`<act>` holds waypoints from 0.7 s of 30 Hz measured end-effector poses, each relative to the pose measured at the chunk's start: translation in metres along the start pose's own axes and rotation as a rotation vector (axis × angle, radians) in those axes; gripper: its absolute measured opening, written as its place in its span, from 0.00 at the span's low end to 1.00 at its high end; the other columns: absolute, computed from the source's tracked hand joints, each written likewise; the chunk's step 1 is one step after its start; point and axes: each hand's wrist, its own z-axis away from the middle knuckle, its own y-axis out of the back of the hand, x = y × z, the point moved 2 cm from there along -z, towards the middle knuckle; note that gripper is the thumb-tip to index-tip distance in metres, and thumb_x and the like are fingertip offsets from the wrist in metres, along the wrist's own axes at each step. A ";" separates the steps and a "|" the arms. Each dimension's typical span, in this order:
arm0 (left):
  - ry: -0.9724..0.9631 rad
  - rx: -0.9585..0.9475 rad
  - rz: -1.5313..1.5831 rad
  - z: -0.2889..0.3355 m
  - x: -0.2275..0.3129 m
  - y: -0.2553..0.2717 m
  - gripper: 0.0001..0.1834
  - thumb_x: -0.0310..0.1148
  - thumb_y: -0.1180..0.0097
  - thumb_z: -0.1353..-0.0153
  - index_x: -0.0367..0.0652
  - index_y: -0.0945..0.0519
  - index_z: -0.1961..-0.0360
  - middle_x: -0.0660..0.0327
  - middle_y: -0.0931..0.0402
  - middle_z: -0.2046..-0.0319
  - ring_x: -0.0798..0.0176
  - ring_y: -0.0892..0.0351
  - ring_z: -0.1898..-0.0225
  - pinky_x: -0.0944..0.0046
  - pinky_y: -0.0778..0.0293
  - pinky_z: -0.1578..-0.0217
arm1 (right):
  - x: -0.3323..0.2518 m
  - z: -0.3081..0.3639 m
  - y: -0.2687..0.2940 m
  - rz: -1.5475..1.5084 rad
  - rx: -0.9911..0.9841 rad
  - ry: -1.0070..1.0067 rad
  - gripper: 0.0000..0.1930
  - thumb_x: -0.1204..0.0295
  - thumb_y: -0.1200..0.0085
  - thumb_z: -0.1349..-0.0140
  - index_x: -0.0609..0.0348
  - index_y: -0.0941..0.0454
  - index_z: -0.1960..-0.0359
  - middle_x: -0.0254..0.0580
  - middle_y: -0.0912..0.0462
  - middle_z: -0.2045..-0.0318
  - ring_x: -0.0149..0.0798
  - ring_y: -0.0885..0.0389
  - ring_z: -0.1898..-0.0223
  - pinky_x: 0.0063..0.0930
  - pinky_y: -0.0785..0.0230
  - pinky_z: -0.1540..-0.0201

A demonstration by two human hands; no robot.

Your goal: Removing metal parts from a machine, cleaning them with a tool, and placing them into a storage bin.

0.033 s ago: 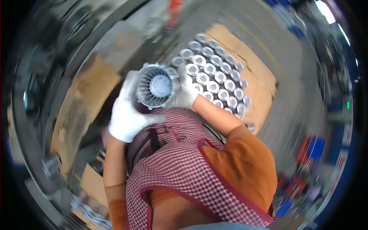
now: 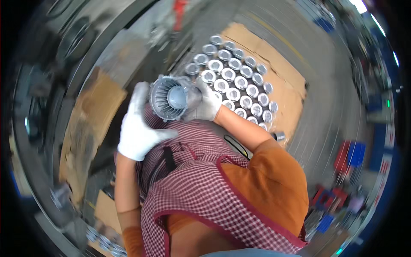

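Finned metal housing [image 2: 177, 97], seen open end up, left of the cardboard sheet [image 2: 284, 79], which serves as landmark. The right hand [image 2: 206, 103], gloved, curls around the housing's side nearer the sheet and holds it. The left hand [image 2: 140, 124], also gloved, lies on the side farther from the sheet, thumb and fingers spread wide; whether it touches the rim cannot be told. The housing appears to be cast metal: probably stiff, moderately heavy and somewhat slippery under fabric, its thin fins the likeliest to chip. The outer wall offers the sounder hold. Hidden: the housing's underside, some right fingertips, and those round metal parts [image 2: 233, 94] on the sheet covered by the right hand and forearm.
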 end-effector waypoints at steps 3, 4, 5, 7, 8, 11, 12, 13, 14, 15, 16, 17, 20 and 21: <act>-0.103 0.098 -0.024 -0.038 -0.011 -0.010 0.47 0.33 0.32 0.55 0.37 0.42 0.33 0.47 0.40 0.35 0.51 0.37 0.37 0.57 0.41 0.37 | -0.016 0.073 0.042 -0.065 0.324 0.133 0.27 0.47 0.51 0.39 0.45 0.32 0.42 0.42 0.26 0.44 0.51 0.32 0.44 0.50 0.40 0.50; -0.167 0.174 -0.129 -0.057 -0.008 -0.011 0.43 0.34 0.35 0.48 0.37 0.42 0.33 0.47 0.41 0.36 0.51 0.37 0.37 0.56 0.41 0.38 | -0.019 0.090 0.070 -0.106 0.352 0.168 0.25 0.50 0.49 0.40 0.45 0.31 0.43 0.42 0.26 0.45 0.50 0.30 0.46 0.48 0.38 0.51; -0.100 0.223 -0.143 -0.076 -0.005 -0.013 0.41 0.37 0.36 0.47 0.37 0.40 0.34 0.46 0.37 0.38 0.51 0.36 0.38 0.57 0.41 0.38 | -0.021 0.109 0.098 -0.112 0.526 0.218 0.25 0.52 0.46 0.41 0.44 0.30 0.44 0.41 0.25 0.47 0.48 0.28 0.49 0.46 0.36 0.52; -0.098 0.302 -0.240 -0.118 -0.001 -0.013 0.40 0.43 0.37 0.45 0.37 0.38 0.35 0.44 0.33 0.42 0.51 0.34 0.40 0.56 0.40 0.39 | -0.034 0.145 0.133 -0.045 0.813 0.278 0.24 0.56 0.40 0.46 0.44 0.29 0.48 0.40 0.25 0.51 0.45 0.25 0.56 0.44 0.32 0.55; -0.170 0.320 -0.317 -0.139 -0.002 -0.014 0.40 0.45 0.38 0.45 0.38 0.37 0.35 0.44 0.32 0.43 0.51 0.33 0.40 0.56 0.40 0.40 | -0.043 0.166 0.147 0.025 0.934 0.297 0.24 0.56 0.38 0.49 0.44 0.29 0.50 0.39 0.25 0.54 0.43 0.25 0.59 0.44 0.30 0.58; 0.011 0.203 -0.424 -0.182 -0.018 -0.023 0.41 0.56 0.46 0.42 0.36 0.37 0.36 0.44 0.32 0.41 0.46 0.33 0.40 0.56 0.39 0.41 | -0.063 0.222 0.232 0.133 1.203 0.472 0.26 0.59 0.34 0.55 0.48 0.29 0.54 0.39 0.25 0.62 0.38 0.24 0.67 0.37 0.27 0.66; 0.103 0.189 -0.533 -0.191 -0.025 -0.027 0.42 0.58 0.49 0.41 0.36 0.37 0.36 0.43 0.32 0.41 0.45 0.33 0.39 0.56 0.39 0.40 | -0.075 0.241 0.232 0.189 1.345 0.556 0.28 0.61 0.33 0.56 0.50 0.29 0.52 0.39 0.23 0.66 0.35 0.24 0.68 0.32 0.27 0.68; 0.144 0.224 -0.597 -0.197 -0.025 -0.032 0.42 0.59 0.51 0.40 0.36 0.37 0.36 0.43 0.32 0.41 0.44 0.34 0.39 0.56 0.39 0.40 | -0.087 0.258 0.223 0.267 1.520 0.579 0.30 0.61 0.31 0.59 0.51 0.29 0.52 0.39 0.24 0.67 0.34 0.24 0.69 0.30 0.27 0.70; 0.184 0.262 -0.661 -0.200 -0.025 -0.035 0.42 0.59 0.52 0.40 0.36 0.38 0.36 0.43 0.33 0.41 0.44 0.34 0.39 0.56 0.39 0.40 | -0.098 0.274 0.221 0.349 1.692 0.597 0.32 0.61 0.29 0.62 0.51 0.29 0.53 0.38 0.24 0.67 0.34 0.25 0.70 0.28 0.27 0.72; 0.193 0.296 -0.660 -0.205 -0.034 -0.037 0.40 0.57 0.52 0.39 0.35 0.37 0.36 0.42 0.33 0.41 0.44 0.34 0.40 0.56 0.39 0.40 | -0.104 0.298 0.270 0.491 1.820 0.627 0.35 0.60 0.28 0.65 0.53 0.29 0.52 0.41 0.22 0.66 0.39 0.23 0.66 0.33 0.26 0.65; 0.152 0.314 -0.653 -0.206 -0.038 -0.039 0.39 0.56 0.52 0.38 0.34 0.36 0.37 0.42 0.33 0.41 0.44 0.34 0.40 0.56 0.40 0.40 | -0.109 0.318 0.315 0.636 1.944 0.654 0.38 0.59 0.27 0.67 0.55 0.30 0.51 0.45 0.20 0.65 0.45 0.21 0.61 0.37 0.25 0.59; 0.132 0.362 -0.711 -0.205 -0.041 -0.039 0.38 0.56 0.52 0.38 0.33 0.36 0.38 0.42 0.32 0.42 0.43 0.33 0.41 0.55 0.39 0.41 | -0.124 0.324 0.306 0.740 2.058 0.532 0.43 0.57 0.27 0.69 0.53 0.32 0.47 0.48 0.21 0.60 0.48 0.21 0.57 0.38 0.25 0.55; 0.104 0.436 -0.852 -0.203 -0.045 -0.039 0.36 0.56 0.52 0.37 0.33 0.33 0.42 0.39 0.27 0.49 0.40 0.27 0.48 0.51 0.33 0.47 | -0.148 0.341 0.320 0.865 2.252 0.303 0.49 0.54 0.27 0.71 0.48 0.35 0.40 0.53 0.24 0.52 0.52 0.24 0.50 0.40 0.28 0.48; 0.133 0.404 -0.848 -0.200 -0.036 -0.042 0.34 0.54 0.51 0.37 0.34 0.31 0.44 0.39 0.26 0.50 0.40 0.26 0.49 0.51 0.32 0.49 | -0.153 0.346 0.332 0.886 2.344 0.204 0.51 0.53 0.28 0.71 0.46 0.37 0.38 0.53 0.26 0.48 0.53 0.25 0.47 0.42 0.29 0.46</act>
